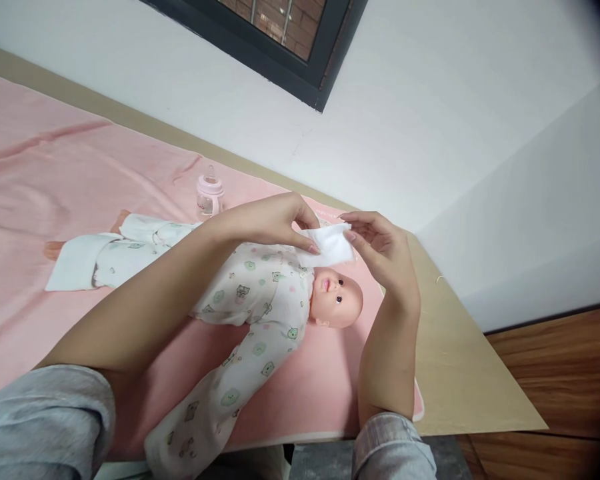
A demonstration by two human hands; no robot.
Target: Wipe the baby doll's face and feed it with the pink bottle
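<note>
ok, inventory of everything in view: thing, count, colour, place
Cloth: 1, white, between the hands
Doll: 1, pinkish, face-up on the blanket
Doll's outfit: 1, white, printed, on the doll
Baby bottle: 1, pink and clear, upright beyond the doll
Blanket: 1, pink, on the tabletop
Tabletop: 1, tan, under the blanket
Window: 1, dark frame, top middle
Walls: 2, white, behind and right
Wood-grained panels: at least 2, brown, lower right
Grey surface: 1, dark, below tabletop
Small curved thing: 1, pale, tabletop, unidentifiable
Left hand: 1, bare, cloth's left end
Right hand: 1, bare, cloth's right end
Sleeves: 2, grey-blue, bottom
</note>
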